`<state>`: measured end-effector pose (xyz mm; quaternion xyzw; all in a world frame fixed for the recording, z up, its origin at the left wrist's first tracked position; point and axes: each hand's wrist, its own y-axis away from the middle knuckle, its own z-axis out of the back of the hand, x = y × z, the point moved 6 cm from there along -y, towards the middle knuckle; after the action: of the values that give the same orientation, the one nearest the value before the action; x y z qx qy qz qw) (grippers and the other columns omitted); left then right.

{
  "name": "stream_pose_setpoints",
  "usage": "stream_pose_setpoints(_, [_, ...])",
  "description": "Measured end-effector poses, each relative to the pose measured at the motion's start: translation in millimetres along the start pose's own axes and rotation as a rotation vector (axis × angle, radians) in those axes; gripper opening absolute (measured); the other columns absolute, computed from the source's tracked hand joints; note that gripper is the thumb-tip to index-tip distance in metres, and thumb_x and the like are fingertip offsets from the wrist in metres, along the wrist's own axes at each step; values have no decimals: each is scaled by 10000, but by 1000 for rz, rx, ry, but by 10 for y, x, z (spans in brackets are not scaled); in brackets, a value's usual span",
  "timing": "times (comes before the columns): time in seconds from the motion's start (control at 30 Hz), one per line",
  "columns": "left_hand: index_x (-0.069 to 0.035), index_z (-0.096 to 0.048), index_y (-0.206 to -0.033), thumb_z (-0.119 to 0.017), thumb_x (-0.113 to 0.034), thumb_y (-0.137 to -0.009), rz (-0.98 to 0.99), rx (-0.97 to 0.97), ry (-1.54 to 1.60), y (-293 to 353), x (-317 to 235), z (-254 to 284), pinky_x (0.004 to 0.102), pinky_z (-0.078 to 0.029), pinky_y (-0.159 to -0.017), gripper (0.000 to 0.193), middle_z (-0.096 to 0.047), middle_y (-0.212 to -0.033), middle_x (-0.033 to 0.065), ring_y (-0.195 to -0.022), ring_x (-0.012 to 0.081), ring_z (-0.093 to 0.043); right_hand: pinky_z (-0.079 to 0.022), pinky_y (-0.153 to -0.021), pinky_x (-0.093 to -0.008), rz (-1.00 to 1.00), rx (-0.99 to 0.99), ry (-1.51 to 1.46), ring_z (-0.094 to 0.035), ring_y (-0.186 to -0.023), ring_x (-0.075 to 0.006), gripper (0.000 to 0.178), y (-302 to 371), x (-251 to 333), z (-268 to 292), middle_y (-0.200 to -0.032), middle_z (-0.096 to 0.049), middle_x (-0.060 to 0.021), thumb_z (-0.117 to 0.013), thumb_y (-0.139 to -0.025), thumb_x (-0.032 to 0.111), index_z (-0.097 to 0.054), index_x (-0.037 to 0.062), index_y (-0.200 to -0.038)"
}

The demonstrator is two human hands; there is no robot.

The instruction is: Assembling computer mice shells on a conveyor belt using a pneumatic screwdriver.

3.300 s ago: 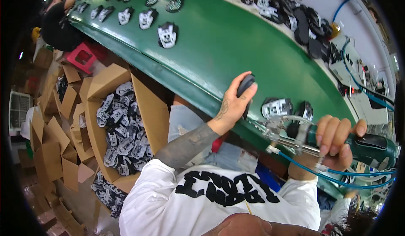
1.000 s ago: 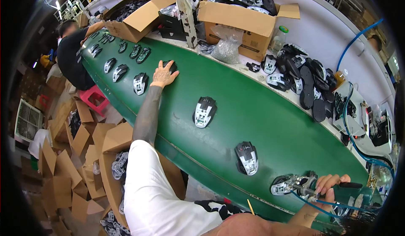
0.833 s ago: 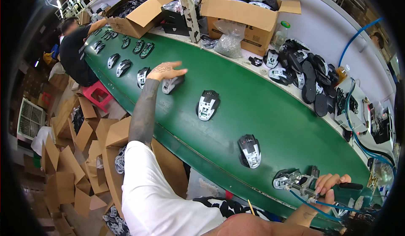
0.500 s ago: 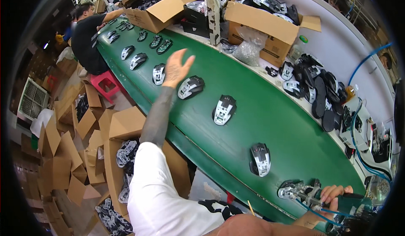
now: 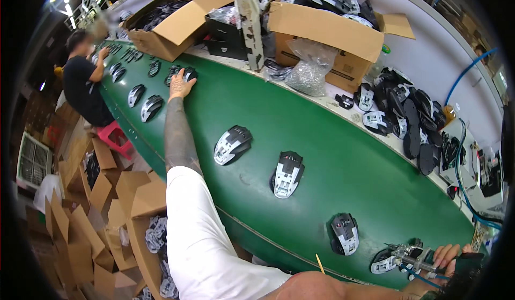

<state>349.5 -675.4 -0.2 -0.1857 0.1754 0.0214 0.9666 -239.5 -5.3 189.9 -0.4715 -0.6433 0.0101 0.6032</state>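
Note:
On the green table, my left hand reaches to the far left. Its fingers and thumb are around a dark mouse base with a circuit board, partly covered by the hand. A second such base lies just left of it. At the lower right my right hand is closed around a metal fixture with blue air hoses; most of its palm is hidden. A black-and-white computer mouse body sits beside the fixture. More opened mouse bodies lie in a row, including one near the middle.
A cardboard box of mouse parts and a clear plastic bag stand at the back. Loose mouse parts pile on the right ledge. Open cartons crowd the left floor. A co-worker in black sits at the far left.
My left hand has come down from above the table onto a mouse base with a circuit board. The view has shifted, and my right hand stays at the metal fixture.

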Motion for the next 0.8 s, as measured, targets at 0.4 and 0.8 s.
stream_pose_setpoints(0.4, [-123,-544,-1276,-783,-298,-664,-69,516,409,853,-489,600,312,-491,-841,680,-632,-1090,134,-1006,226,-596,-327,-585,-256,-25,69,6,-380,-555,-89,268,103,-7,-271,-649,-362,3,-511,-889,112,-371,54,-1110])
stream_pose_setpoints(0.8, [-108,-344,-1401,-719,-387,-727,-396,90,64,2020,-584,736,400,-386,-1002,820,-516,-1254,198,-1177,361,-481,-372,-567,-266,-73,80,-124,-465,-550,-128,374,304,250,-261,-649,-446,-26,-582,-831,103,-372,45,-1134])
